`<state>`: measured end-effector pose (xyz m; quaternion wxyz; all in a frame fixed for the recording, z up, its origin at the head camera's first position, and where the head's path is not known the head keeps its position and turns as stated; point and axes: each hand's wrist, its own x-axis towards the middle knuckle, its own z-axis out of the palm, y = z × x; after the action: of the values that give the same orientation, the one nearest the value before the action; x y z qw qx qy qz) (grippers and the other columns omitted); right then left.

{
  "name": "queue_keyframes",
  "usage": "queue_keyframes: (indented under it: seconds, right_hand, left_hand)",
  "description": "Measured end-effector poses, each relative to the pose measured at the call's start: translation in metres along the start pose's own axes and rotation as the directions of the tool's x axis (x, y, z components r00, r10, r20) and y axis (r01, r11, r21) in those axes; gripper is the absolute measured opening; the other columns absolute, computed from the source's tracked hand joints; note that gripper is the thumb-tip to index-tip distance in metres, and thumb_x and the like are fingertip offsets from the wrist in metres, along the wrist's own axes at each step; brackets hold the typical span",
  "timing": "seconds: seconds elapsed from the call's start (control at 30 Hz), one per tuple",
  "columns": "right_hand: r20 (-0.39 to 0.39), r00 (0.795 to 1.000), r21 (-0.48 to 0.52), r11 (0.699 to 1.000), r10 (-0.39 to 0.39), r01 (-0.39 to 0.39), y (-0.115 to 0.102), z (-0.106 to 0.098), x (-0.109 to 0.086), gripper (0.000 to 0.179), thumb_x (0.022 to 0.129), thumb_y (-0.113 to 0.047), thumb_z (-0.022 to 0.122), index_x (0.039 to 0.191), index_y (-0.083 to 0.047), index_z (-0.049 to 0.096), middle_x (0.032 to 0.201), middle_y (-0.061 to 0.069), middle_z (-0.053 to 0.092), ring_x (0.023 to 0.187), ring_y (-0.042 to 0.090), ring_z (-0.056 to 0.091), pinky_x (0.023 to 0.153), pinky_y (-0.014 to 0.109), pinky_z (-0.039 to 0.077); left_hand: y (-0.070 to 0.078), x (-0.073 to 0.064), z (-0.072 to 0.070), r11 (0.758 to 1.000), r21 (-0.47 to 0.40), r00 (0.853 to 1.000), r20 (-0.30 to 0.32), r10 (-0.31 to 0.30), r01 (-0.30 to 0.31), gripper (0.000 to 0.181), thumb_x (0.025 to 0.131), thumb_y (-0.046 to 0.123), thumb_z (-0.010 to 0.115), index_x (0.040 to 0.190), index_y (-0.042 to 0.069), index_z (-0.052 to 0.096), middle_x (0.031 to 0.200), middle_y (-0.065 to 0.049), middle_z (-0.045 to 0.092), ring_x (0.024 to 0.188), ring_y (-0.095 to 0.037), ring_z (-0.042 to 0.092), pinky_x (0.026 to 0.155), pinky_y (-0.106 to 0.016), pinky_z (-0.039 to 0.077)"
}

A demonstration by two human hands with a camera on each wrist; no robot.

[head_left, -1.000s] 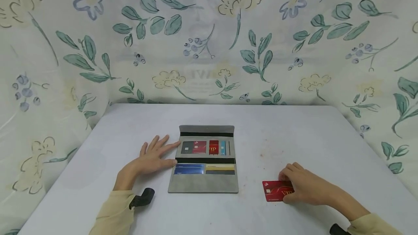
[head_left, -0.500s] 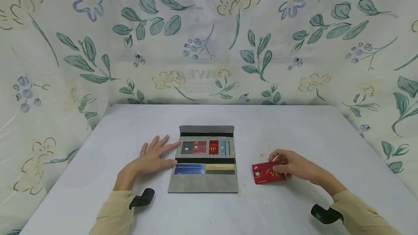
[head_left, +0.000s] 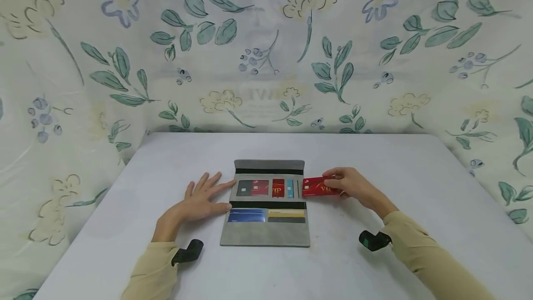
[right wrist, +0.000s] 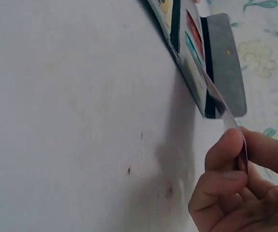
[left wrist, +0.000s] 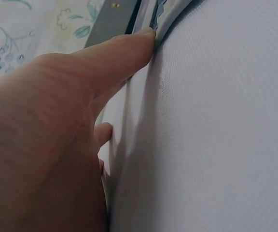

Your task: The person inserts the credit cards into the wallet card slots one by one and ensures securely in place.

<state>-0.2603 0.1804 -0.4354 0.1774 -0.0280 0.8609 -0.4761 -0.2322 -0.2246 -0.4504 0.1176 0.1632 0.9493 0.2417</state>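
Note:
A grey wallet point(head_left: 264, 235) lies unfolded on the table, with cards in its slots and windows. My left hand point(head_left: 195, 203) is spread flat beside it, thumb and index fingertips touching its left edge; in the left wrist view the thumb point(left wrist: 129, 50) presses on that edge. My right hand point(head_left: 358, 188) pinches a red VIP card point(head_left: 313, 187) between thumb and fingers at the wallet's right edge. In the right wrist view the card point(right wrist: 221, 99) appears edge-on, its far end at the wallet's side point(right wrist: 226, 67). Whether that end is inside a slot I cannot tell.
The white table point(head_left: 266, 272) has a few small marks on its surface to the right of the wallet. A floral cloth point(head_left: 258, 50) hangs behind the table and along its sides. Black wrist cameras point(head_left: 374, 240) sit at both cuffs.
My right hand has lifted the red card off the table at the right and carried it up and left to the wallet's right edge. My left hand keeps its place at the wallet.

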Motion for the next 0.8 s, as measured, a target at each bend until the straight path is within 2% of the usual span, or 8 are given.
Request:
queue_keyframes:
  seconds: [0.23, 0.4, 0.47, 0.57, 0.67, 0.8]
  right_hand:
    - [-0.123, 0.992, -0.096, 0.995, -0.009, -0.002, -0.011, 0.014, 0.005, 0.038, 0.095, -0.018, 0.064, 0.129, -0.001, 0.06, 0.126, 0.021, 0.057, 0.096, 0.026, 0.055, 0.063, 0.024, 0.051]
    - [-0.174, 0.984, -0.136, 0.99, -0.046, 0.022, -0.022, 0.022, 0.005, 0.035, 0.094, -0.014, 0.064, 0.126, -0.001, 0.062, 0.123, 0.022, 0.06, 0.083, 0.025, 0.059, 0.057, 0.023, 0.051]
    - [-0.201, 0.976, -0.179, 0.983, -0.079, 0.043, -0.027, 0.026, 0.004, 0.033, 0.093, -0.013, 0.064, 0.124, -0.001, 0.063, 0.121, 0.022, 0.061, 0.084, 0.025, 0.059, 0.058, 0.023, 0.052]
    - [-0.258, 0.956, -0.239, 0.968, -0.136, 0.073, -0.034, 0.034, -0.001, 0.03, 0.093, -0.01, 0.065, 0.12, 0.0, 0.063, 0.12, 0.022, 0.063, 0.09, 0.029, 0.061, 0.063, 0.027, 0.057]
    - [-0.329, 0.925, -0.303, 0.949, -0.192, 0.089, -0.038, 0.043, -0.01, 0.027, 0.091, -0.006, 0.064, 0.116, 0.002, 0.064, 0.116, 0.023, 0.067, 0.095, 0.032, 0.064, 0.072, 0.035, 0.061]
    - [-0.385, 0.891, -0.347, 0.932, -0.24, 0.102, -0.043, 0.054, -0.021, 0.025, 0.089, -0.002, 0.062, 0.113, 0.005, 0.063, 0.109, 0.023, 0.07, 0.086, 0.03, 0.068, 0.069, 0.036, 0.061]
  left_hand:
    - [0.003, 0.001, -0.001, 1.0, 0.017, 1.0, -0.001, -0.005, 0.005, 0.07, 0.092, 0.048, 0.062, 0.152, 0.02, 0.041, 0.164, -0.022, 0.012, 0.148, -0.049, -0.007, 0.111, -0.07, -0.012]
    - [0.003, -0.001, -0.002, 1.0, 0.02, 1.0, 0.001, -0.01, 0.01, 0.069, 0.092, 0.046, 0.062, 0.152, 0.019, 0.041, 0.164, -0.022, 0.012, 0.148, -0.049, -0.007, 0.112, -0.07, -0.012]
    - [0.003, -0.002, -0.003, 1.0, 0.02, 1.0, 0.002, -0.012, 0.012, 0.069, 0.092, 0.046, 0.062, 0.152, 0.02, 0.041, 0.164, -0.022, 0.012, 0.148, -0.049, -0.007, 0.112, -0.07, -0.012]
    - [0.002, -0.002, -0.003, 1.0, 0.022, 1.0, 0.0, -0.014, 0.014, 0.069, 0.092, 0.047, 0.062, 0.152, 0.02, 0.041, 0.164, -0.022, 0.012, 0.148, -0.049, -0.007, 0.112, -0.07, -0.012]
    - [0.002, -0.002, -0.002, 1.0, 0.013, 1.0, 0.003, -0.014, 0.014, 0.069, 0.092, 0.048, 0.062, 0.152, 0.021, 0.04, 0.164, -0.021, 0.012, 0.149, -0.048, -0.007, 0.112, -0.069, -0.012]
    - [0.002, -0.002, -0.002, 1.0, 0.003, 1.0, 0.008, -0.012, 0.012, 0.069, 0.092, 0.047, 0.062, 0.152, 0.021, 0.04, 0.164, -0.021, 0.011, 0.149, -0.048, -0.008, 0.112, -0.069, -0.012]
